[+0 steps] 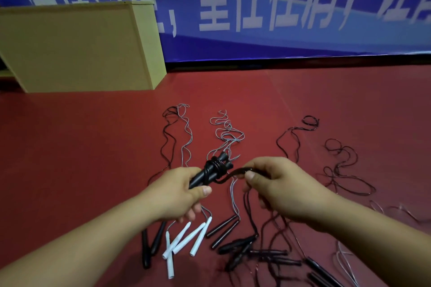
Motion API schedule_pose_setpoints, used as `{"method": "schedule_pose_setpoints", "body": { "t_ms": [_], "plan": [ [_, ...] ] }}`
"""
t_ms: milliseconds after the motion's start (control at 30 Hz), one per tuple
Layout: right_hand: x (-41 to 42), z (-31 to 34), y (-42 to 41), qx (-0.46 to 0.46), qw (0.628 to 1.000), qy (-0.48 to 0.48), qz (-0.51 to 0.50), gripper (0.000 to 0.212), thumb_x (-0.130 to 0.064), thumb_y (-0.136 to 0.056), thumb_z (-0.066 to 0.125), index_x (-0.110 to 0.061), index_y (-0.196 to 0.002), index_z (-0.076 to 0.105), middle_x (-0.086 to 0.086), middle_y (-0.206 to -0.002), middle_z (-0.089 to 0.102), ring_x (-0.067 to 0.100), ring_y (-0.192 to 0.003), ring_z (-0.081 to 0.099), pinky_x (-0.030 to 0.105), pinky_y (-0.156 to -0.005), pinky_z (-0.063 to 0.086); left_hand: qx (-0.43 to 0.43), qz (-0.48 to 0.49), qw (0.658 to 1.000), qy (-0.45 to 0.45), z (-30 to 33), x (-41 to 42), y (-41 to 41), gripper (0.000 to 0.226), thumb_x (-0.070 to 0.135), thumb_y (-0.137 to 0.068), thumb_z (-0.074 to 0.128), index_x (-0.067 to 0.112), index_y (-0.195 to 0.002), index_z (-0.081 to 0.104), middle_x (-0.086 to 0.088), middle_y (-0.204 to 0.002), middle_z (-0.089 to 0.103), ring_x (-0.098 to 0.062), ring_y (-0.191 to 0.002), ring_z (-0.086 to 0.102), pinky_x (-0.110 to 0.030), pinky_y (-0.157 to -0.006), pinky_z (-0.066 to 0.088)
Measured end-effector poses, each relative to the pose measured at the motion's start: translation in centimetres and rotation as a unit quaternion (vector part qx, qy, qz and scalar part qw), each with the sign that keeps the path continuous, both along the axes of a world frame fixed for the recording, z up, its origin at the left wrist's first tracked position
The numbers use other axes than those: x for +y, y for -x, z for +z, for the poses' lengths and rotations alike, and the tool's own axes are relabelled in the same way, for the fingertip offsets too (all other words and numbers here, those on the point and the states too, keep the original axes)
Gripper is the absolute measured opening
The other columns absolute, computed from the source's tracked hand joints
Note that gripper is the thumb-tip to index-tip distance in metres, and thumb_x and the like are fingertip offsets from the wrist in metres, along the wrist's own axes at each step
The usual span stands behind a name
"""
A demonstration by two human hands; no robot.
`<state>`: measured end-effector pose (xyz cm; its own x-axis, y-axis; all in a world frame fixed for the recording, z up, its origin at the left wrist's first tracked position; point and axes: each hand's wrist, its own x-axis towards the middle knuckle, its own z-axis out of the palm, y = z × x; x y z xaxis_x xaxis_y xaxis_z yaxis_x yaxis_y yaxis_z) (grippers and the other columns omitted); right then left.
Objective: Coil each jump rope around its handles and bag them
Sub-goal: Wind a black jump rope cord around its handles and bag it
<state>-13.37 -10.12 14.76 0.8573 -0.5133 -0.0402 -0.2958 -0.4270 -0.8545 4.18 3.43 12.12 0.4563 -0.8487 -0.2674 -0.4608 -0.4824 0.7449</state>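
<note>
Head view: left hand [184,191] gripped paired black handles [210,173], right hand [277,182] pinched the black cord [235,173]. Slack there (few wraps so far) could've let coils slip off.

Red floor [326,100] fills near and middle part of view, smooth, with thin line running across it on right. Big tan cardboard box [77,46] sits on floor at far left, tilted in view, one side lit brighter. Blue banner [303,39] stands along far edge, behind box, with big white letters [256,0] across it, blurry. Dark strip runs under banner where it meets floor.
</note>
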Motion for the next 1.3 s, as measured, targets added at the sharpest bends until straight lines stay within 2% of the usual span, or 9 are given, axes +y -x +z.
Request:
{"method": "schedule_pose_setpoints", "body": {
  "t_ms": [67, 133, 300, 533, 667, 800, 1133, 1233, 1300],
  "plan": [
    [-0.4, -0.2, -0.1, -0.013, 0.999, 0.035, -0.014, 0.019, -0.02, -0.099, 0.051, -0.02, -0.09, 0.068, -0.006, -0.065, 0.064, 0.015, -0.055, 0.051, 0.024, -0.047, 0.038, 0.004, -0.019, 1.0, -0.009, 0.2, -0.1, 0.3, 0.005, 0.018, -0.099, 0.056, 0.019, -0.103, 0.058, -0.005, -0.065, 0.064, -0.016, -0.052, 0.061, -0.024, -0.041, 0.045],
    [-0.8, -0.4, 0.0, -0.017, 0.998, 0.065, -0.016, 0.02, -0.021, -0.098, 0.052, -0.022, -0.084, 0.067, -0.01, -0.061, 0.062, 0.015, -0.054, 0.051, 0.027, -0.05, 0.04, 0.015, -0.034, 0.999, -0.029, 0.1, -0.2, 0.7, 0.007, 0.019, -0.098, 0.057, 0.021, -0.105, 0.058, -0.004, -0.064, 0.062, -0.016, -0.05, 0.06, -0.025, -0.043, 0.047],
    [-0.9, -0.6, 0.0, -0.005, 0.993, 0.119, -0.002, 0.018, -0.02, -0.095, 0.056, -0.025, -0.082, 0.067, -0.021, -0.055, 0.06, -0.003, -0.049, 0.05, 0.009, -0.05, 0.033, 0.029, -0.097, 0.99, -0.101, 0.2, -0.4, 2.3, 0.003, 0.022, -0.098, 0.058, 0.021, -0.097, 0.056, -0.004, -0.062, 0.061, -0.016, -0.045, 0.056, -0.025, -0.042, 0.048],
    [-1.6, -1.3, 0.1, 0.039, 0.981, 0.184, -0.042, 0.01, -0.035, -0.087, 0.068, -0.026, -0.085, 0.071, -0.014, -0.069, 0.063, 0.0, -0.067, 0.056, 0.013, -0.06, 0.04, -0.036, -0.191, 0.973, -0.123, 0.6, 0.0, 3.2, 0.011, 0.031, -0.095, 0.061, 0.024, -0.087, 0.059, 0.005, -0.061, 0.059, -0.013, -0.05, 0.057, -0.026, -0.054, 0.049],
    [-2.5, -1.6, 0.1, 0.045, 0.991, 0.109, -0.067, 0.017, -0.031, -0.078, 0.079, -0.022, -0.082, 0.066, -0.009, -0.071, 0.062, 0.004, -0.057, 0.052, 0.019, -0.055, 0.04, -0.049, -0.211, 0.968, -0.124, 0.6, 0.2, 3.2, 0.012, 0.03, -0.095, 0.062, 0.026, -0.084, 0.058, 0.005, -0.061, 0.058, -0.015, -0.052, 0.057, -0.025, -0.054, 0.048],
    [-2.7, -1.6, -0.1, 0.018, 0.997, 0.064, -0.033, 0.018, -0.018, -0.074, 0.083, -0.016, -0.078, 0.066, -0.008, -0.073, 0.062, 0.004, -0.064, 0.054, 0.02, -0.069, 0.046, -0.011, -0.248, 0.963, -0.106, 1.3, 0.5, 3.9, 0.014, 0.027, -0.096, 0.062, 0.029, -0.082, 0.058, 0.003, -0.066, 0.061, -0.013, -0.051, 0.056, -0.016, -0.048, 0.043],
    [-2.5, -1.4, 0.1, -0.013, 0.997, -0.056, 0.043, 0.013, -0.009, -0.078, 0.078, -0.007, -0.078, 0.065, -0.001, -0.065, 0.059, 0.007, -0.057, 0.051, 0.016, -0.055, 0.044, 0.126, -0.277, 0.948, -0.091, 2.3, 1.2, 4.2, 0.009, 0.026, -0.097, 0.061, 0.023, -0.088, 0.059, 0.005, -0.064, 0.058, -0.011, -0.051, 0.054, -0.016, -0.048, 0.044],
    [-2.1, -1.2, 0.2, -0.028, 0.993, -0.107, 0.048, 0.008, -0.005, -0.084, 0.071, -0.005, -0.082, 0.064, 0.004, -0.066, 0.06, 0.008, -0.053, 0.052, 0.018, -0.05, 0.044, 0.168, -0.268, 0.948, -0.032, 2.5, 1.1, 4.2, 0.009, 0.018, -0.098, 0.058, 0.016, -0.089, 0.056, 0.005, -0.062, 0.056, -0.006, -0.05, 0.054, -0.016, -0.049, 0.046],
    [-1.9, -1.1, 0.3, -0.036, 0.992, -0.118, 0.036, 0.011, 0.009, -0.088, 0.059, -0.001, -0.085, 0.062, 0.006, -0.066, 0.06, 0.009, -0.05, 0.051, 0.02, -0.047, 0.043, 0.199, -0.231, 0.952, 0.037, 2.4, 0.7, 4.2, 0.009, 0.018, -0.097, 0.057, 0.01, -0.093, 0.056, 0.005, -0.061, 0.054, -0.006, -0.051, 0.054, -0.018, -0.052, 0.048]
  ]
}}
